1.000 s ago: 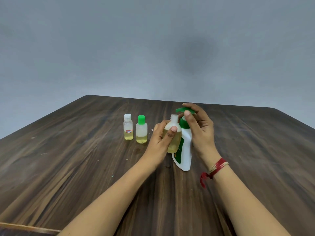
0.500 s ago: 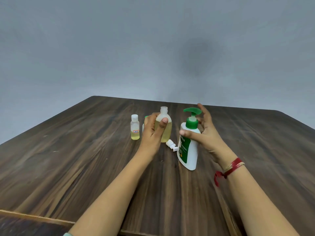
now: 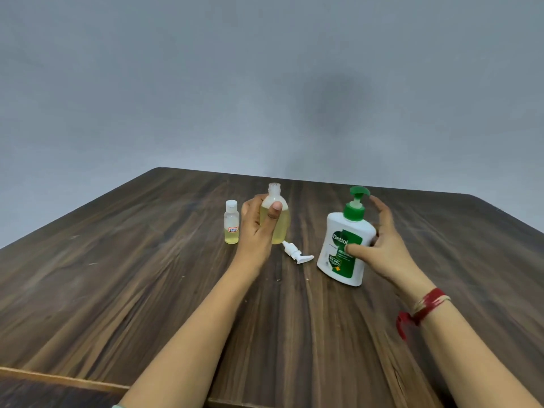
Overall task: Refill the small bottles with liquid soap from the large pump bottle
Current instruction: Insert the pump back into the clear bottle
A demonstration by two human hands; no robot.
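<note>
1. Table (image 3: 141,278): dark brown wood-grain top, matte and streaked. Fills the lower half of the frame, with a paler strip along the lower left edge.

2. Dettol pump bottle (image 3: 341,254): large, white plastic, rounded shoulders, green printed label, green collar and green pump head. Stands upright on the table, right of centre.

3. Right hand (image 3: 382,248): just right of the pump bottle. The thumb lies flat on the label. The fingers are spread wide and nearly straight, rising beside the pump collar. Whether they touch the back of the bottle cannot be told.

4. Uncapped clear bottle (image 3: 281,228): translucent plastic, cylindrical with a sloped shoulder and a threaded bare neck, mostly full of pale yellow liquid. Upright, at frame centre.

5. Left hand (image 3: 256,228): grips the uncapped clear bottle, with the thumb across the front and the fingers curled round the far side.

6. White pump head (image 3: 295,254): ribbed plastic collar with a flat nozzle. Lies on its side on the table between the two larger bottles, just below the held one.

7. Small white-capped bottle (image 3: 231,223): clear plastic with a small red-bordered sticker and a shallow layer of yellow liquid. Stands upright just left of the left hand.

8. Red thread bracelet (image 3: 426,306): twisted red and cream cords on the right wrist, with a loose tail hanging.

9. Wall (image 3: 265,83): plain grey and smooth. Fills the upper half of the frame.
</note>
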